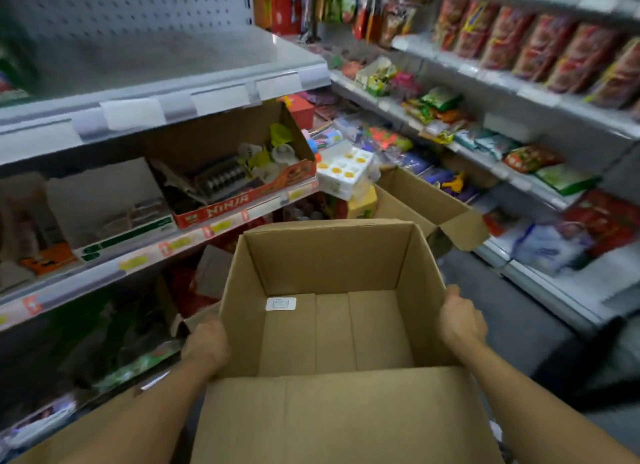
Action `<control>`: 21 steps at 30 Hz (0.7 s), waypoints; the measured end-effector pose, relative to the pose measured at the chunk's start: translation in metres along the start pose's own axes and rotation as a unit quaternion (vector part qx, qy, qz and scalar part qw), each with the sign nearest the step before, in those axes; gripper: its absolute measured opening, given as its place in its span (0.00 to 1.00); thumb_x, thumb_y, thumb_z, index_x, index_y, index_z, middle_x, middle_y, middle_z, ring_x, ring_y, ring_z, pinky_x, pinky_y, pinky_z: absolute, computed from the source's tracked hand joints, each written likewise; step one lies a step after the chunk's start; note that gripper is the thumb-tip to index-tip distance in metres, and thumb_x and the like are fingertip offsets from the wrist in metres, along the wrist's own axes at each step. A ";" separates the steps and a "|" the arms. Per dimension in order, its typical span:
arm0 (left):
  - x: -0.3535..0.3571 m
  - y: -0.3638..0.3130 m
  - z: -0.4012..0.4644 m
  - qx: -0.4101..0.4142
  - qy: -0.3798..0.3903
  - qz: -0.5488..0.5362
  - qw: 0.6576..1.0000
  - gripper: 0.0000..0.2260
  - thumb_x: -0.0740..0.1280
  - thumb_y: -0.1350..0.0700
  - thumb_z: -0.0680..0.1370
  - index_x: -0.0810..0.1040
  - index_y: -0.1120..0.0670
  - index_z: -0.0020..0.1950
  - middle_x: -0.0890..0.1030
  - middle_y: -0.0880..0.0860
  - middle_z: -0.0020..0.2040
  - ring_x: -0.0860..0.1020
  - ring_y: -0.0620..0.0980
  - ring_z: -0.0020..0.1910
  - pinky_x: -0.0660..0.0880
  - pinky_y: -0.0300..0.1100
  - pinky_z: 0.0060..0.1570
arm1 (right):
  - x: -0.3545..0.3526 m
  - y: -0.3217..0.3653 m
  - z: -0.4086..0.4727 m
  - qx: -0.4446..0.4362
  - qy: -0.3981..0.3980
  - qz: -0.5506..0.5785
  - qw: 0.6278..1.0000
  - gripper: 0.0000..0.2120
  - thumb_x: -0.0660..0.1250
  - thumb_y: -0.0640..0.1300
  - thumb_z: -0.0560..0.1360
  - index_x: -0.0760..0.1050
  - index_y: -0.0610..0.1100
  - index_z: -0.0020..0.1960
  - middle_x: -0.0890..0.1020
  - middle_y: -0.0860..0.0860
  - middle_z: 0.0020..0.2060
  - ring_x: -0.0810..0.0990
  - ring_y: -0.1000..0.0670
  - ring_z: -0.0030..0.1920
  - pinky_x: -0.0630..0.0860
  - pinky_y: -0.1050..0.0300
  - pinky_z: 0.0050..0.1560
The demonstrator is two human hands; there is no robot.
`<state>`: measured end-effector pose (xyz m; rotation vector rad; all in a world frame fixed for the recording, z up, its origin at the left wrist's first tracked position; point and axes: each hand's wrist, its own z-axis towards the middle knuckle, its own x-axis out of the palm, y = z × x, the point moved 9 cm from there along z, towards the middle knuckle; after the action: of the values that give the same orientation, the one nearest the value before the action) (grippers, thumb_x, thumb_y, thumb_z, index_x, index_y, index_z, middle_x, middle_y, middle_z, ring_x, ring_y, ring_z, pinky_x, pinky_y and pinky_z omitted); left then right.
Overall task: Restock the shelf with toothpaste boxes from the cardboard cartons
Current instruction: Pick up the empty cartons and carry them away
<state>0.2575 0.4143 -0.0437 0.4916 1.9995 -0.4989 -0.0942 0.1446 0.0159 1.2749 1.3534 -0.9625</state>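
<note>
While the left hand [207, 342] and right hand [460, 320] grip its side walls, the open carton [332, 283] sits empty before the bare top shelf [173, 62]; a second carton [426, 204] stands beyond it

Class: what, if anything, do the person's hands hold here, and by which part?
Both hold the open, empty carton: the left hand grips its left side wall, the right hand its right side wall.
</note>
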 end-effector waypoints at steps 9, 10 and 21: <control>-0.015 -0.138 0.074 0.047 0.050 -0.036 0.997 0.14 0.52 0.60 0.82 0.67 0.62 0.65 0.74 0.61 0.64 0.74 0.56 0.61 0.72 0.45 0.57 | -0.043 -0.039 0.104 0.050 -0.024 0.000 0.998 0.10 0.50 0.36 0.78 0.64 0.41 0.58 0.77 0.39 0.53 0.76 0.38 0.52 0.70 0.49 0.46; -0.014 -0.150 0.085 0.049 0.056 -0.036 0.997 0.14 0.52 0.60 0.82 0.67 0.62 0.66 0.74 0.61 0.64 0.75 0.57 0.61 0.72 0.45 0.57 | -0.046 -0.039 0.118 0.051 -0.024 0.000 0.998 0.10 0.51 0.35 0.78 0.64 0.41 0.57 0.77 0.39 0.52 0.76 0.38 0.51 0.71 0.49 0.46; -0.006 -0.241 0.156 0.050 0.106 -0.014 0.993 0.14 0.52 0.62 0.82 0.67 0.62 0.66 0.72 0.59 0.65 0.72 0.54 0.64 0.69 0.41 0.59 | -0.051 -0.043 0.255 0.039 -0.018 -0.036 0.998 0.13 0.53 0.34 0.77 0.64 0.41 0.61 0.79 0.39 0.52 0.78 0.37 0.51 0.69 0.50 0.43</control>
<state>0.2442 0.1294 -0.0731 0.5995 2.1953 -0.5875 -0.1040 -0.1184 0.0154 1.2684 1.3526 -1.0922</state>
